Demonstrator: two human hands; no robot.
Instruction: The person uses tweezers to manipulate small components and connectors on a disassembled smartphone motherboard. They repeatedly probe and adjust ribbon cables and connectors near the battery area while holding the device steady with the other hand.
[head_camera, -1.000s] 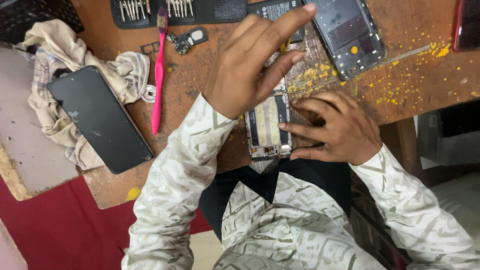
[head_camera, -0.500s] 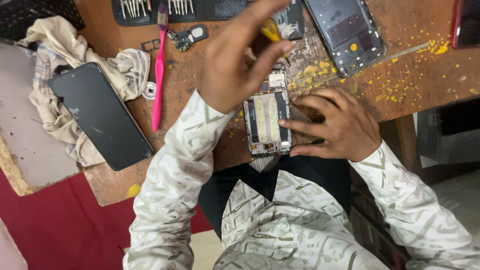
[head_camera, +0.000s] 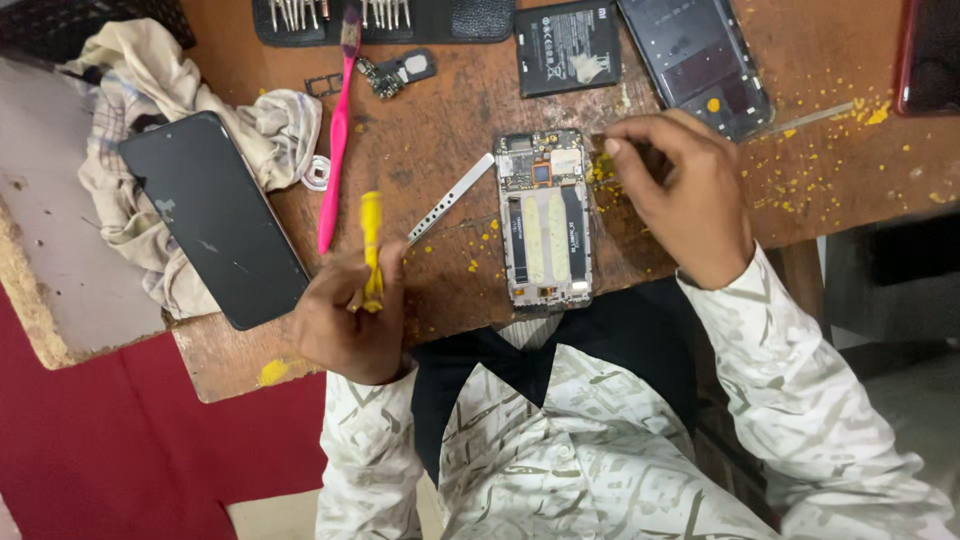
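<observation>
An opened phone (head_camera: 545, 215) lies face down near the front of the wooden table (head_camera: 450, 110), its board and empty battery bay showing. My left hand (head_camera: 350, 325) is at the table's front edge, left of the phone, gripping a small yellow screwdriver (head_camera: 371, 245) upright. My right hand (head_camera: 685, 200) rests beside the phone's upper right corner. Its fingertips are bunched on the table next to the frame, and I cannot see whether they pinch anything. A thin perforated metal strip (head_camera: 450, 198) lies between the screwdriver and the phone.
A pink toothbrush (head_camera: 337, 150), a black screen panel (head_camera: 215, 220) and a crumpled cloth (head_camera: 110, 150) are on the left. At the back lie a tool pouch (head_camera: 470, 18), small parts (head_camera: 395, 72), a battery (head_camera: 568, 48) and a phone back cover (head_camera: 695, 60). Yellow crumbs (head_camera: 850, 150) are scattered at the right.
My left hand has come down from above the phone to the front edge, still gripping the screwdriver. My right hand moved from the phone's lower right side up to its upper right corner.
</observation>
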